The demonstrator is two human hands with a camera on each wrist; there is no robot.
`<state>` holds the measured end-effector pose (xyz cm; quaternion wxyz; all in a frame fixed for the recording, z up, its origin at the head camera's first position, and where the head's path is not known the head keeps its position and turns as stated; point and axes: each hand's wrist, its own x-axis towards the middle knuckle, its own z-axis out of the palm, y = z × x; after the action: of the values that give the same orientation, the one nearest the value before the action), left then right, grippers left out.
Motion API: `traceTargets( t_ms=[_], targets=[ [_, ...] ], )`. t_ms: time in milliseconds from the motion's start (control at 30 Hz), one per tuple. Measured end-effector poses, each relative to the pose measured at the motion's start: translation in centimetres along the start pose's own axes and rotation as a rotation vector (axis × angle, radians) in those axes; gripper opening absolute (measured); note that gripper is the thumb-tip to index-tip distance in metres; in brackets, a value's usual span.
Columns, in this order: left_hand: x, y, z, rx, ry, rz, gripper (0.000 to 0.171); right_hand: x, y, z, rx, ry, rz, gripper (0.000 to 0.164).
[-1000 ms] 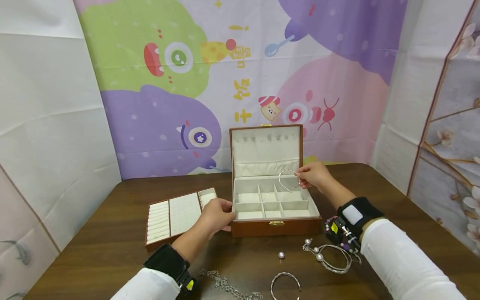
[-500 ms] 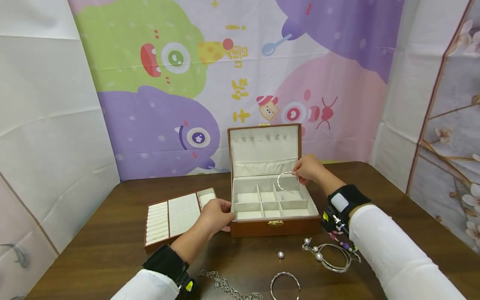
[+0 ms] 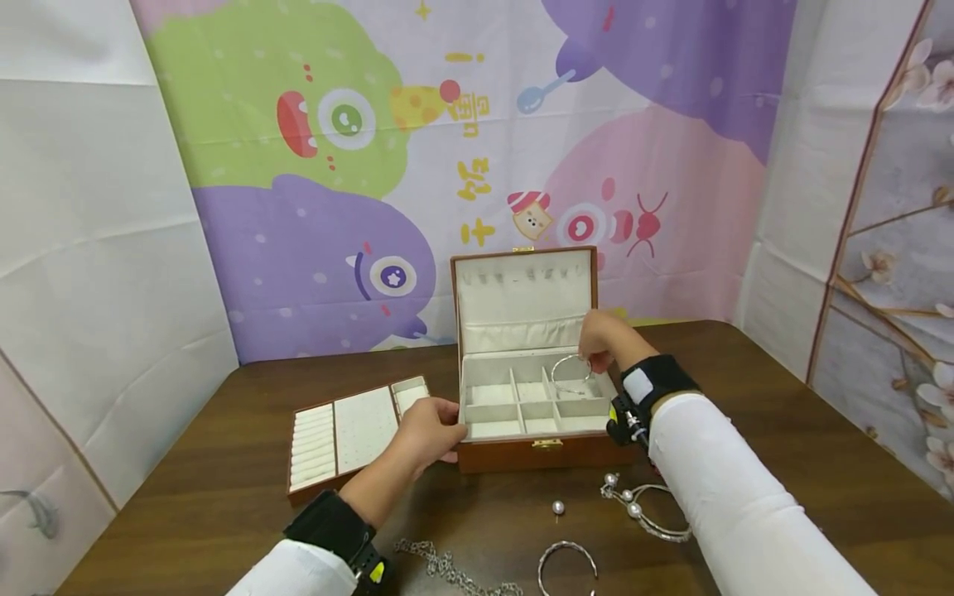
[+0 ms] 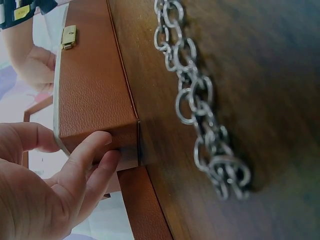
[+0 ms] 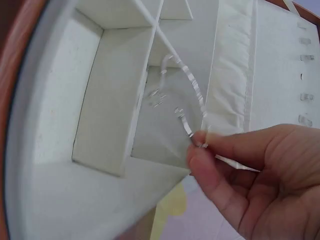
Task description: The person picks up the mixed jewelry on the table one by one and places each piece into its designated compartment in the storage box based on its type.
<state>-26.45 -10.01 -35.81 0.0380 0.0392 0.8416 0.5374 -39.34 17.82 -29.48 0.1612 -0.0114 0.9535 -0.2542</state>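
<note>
Silver bangle held at the box's back-right compartment, other pieces waiting outside

A brown leather-look jewellery box with white lining (image 3: 547,455) stands on the dark wood bench (image 3: 224,463), its white-lined lid (image 3: 522,302) raised. A brown-edged white tray with ring rolls (image 3: 365,429) sits out beside it, so the box appears ready for filling.

The right hand (image 3: 600,338) pinches a thin shiny silver bangle (image 5: 194,84) between thumb and fingers at the back-right compartment (image 5: 157,137). It is not yet released, so this placement looks only partly done; whether it touches the compartment floor cannot be told. The left hand (image 3: 428,430) grips the box's front-left corner, thumb at the rim, fingers against the outer wall.

What seems left lies in front of the box: a silver link chain (image 3: 447,569), an open-ended silver cuff (image 3: 565,544), a pearl-topped pin (image 3: 558,507) and a cluster of silver hoops with pearls (image 3: 634,510), the last partly hidden by the white right sleeve (image 3: 745,497)
</note>
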Motion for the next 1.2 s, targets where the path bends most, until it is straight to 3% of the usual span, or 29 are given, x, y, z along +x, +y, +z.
traceTargets(
  t_ms=[200, 467, 633, 833, 967, 1200],
  targets=[
    [0.1, -0.2, 0.2, 0.004, 0.014, 0.009, 0.035, -0.1, -0.9, 0.2, -0.108, -0.105, 0.07, 0.016],
    [-0.1, -0.2, 0.3, 0.003, 0.008, 0.015, 0.035, 0.3, -0.5, 0.1, -0.101, -0.173, 0.133, 0.021],
    [0.1, -0.2, 0.2, 0.011, 0.015, 0.011, 0.034, 0.6, -0.1, 0.3, -0.099, -0.127, 0.113, 0.017],
    [0.1, -0.2, 0.0, 0.017, 0.018, 0.008, 0.035, 1.3, -0.6, 0.8, -0.272, -0.039, 0.095, 0.013],
    [0.1, -0.2, 0.0, 0.019, 0.018, 0.007, 0.034, 1.7, -0.8, 1.1, -0.337, -0.032, 0.102, 0.012],
    [-0.2, -0.1, 0.1, 0.015, 0.022, 0.026, 0.034, 2.0, -1.2, 0.6, -0.365, -0.201, 0.149, 0.021]
  ],
)
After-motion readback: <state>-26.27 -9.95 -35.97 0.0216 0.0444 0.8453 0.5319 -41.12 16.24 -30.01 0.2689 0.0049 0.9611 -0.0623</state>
